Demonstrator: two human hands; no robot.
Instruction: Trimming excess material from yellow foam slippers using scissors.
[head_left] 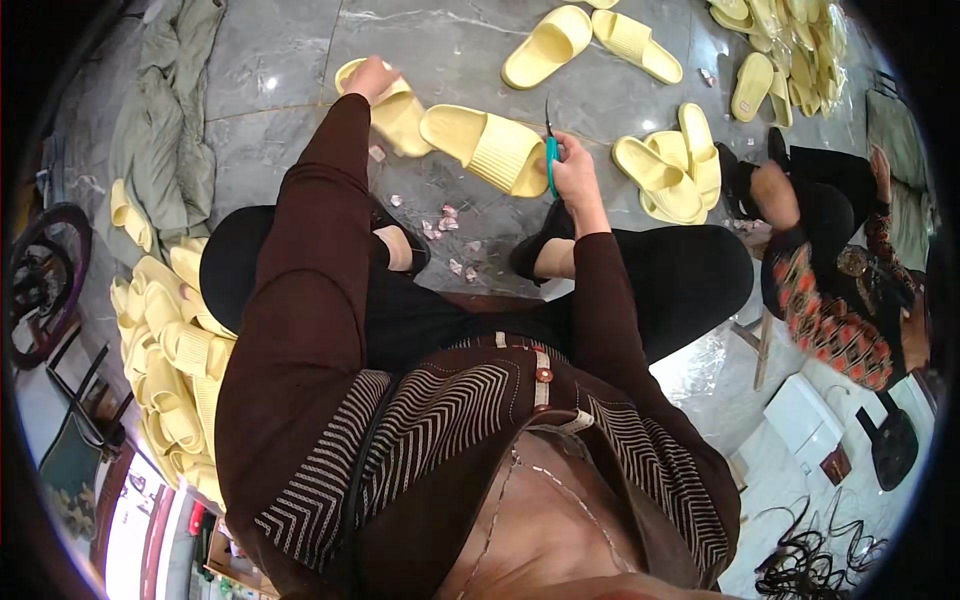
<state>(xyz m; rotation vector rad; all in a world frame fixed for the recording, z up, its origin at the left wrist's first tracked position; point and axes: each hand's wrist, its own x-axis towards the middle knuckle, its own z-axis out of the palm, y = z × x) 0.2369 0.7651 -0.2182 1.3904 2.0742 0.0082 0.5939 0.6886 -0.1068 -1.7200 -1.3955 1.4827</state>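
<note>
- Heap of yellow slide sandals [165,370] at nine o'clock, apparently awaiting trimming.
- Left hand [370,78] clamped on one yellow slide [392,112], eleven o'clock.
- Right hand [575,170] closed around teal-handled scissors [550,150], one o'clock.
- Offcut scraps [445,225] dot the floor [270,60]; trimming looks underway.

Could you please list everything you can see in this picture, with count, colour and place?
slipper under left hand: one, yellow, floor ahead
slipper by right hand: one, yellow, floor centre
loose slippers: several, yellow, floor beyond
slipper heap: many, yellow, left
scissors: one, teal-handled, in right hand
scraps: several, pinkish, by the feet
cloth: one, grey-green, upper left
co-worker: one, patterned sleeve, right
left hand: on a slipper
right hand: holding scissors
</note>
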